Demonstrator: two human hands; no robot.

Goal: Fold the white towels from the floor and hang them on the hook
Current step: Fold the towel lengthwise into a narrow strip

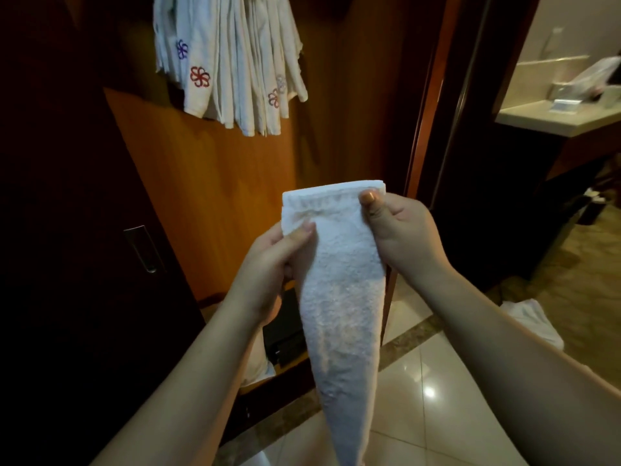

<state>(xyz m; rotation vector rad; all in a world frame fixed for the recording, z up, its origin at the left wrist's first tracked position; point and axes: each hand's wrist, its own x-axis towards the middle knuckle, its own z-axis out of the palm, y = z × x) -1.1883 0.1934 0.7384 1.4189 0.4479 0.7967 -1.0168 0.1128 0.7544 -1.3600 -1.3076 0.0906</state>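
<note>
A white towel (pixel 339 297), folded into a long narrow strip, hangs down in front of me. My left hand (pixel 268 264) pinches its left edge a little below the top. My right hand (pixel 400 230) grips the top right corner, thumb pressed on the hem. Several white towels with embroidered flower marks (pixel 228 62) hang bunched at the top left against the wooden panel; the hook itself is hidden above the frame. Another white towel (pixel 531 317) lies crumpled on the floor at the right, behind my right forearm.
A dark cabinet door with a metal handle (pixel 141 248) stands at the left. A black box (pixel 285 341) sits low in the open wardrobe. Glossy floor tiles (pixel 420 381) spread below. A bathroom counter (pixel 551 119) with items shows through the doorway at the right.
</note>
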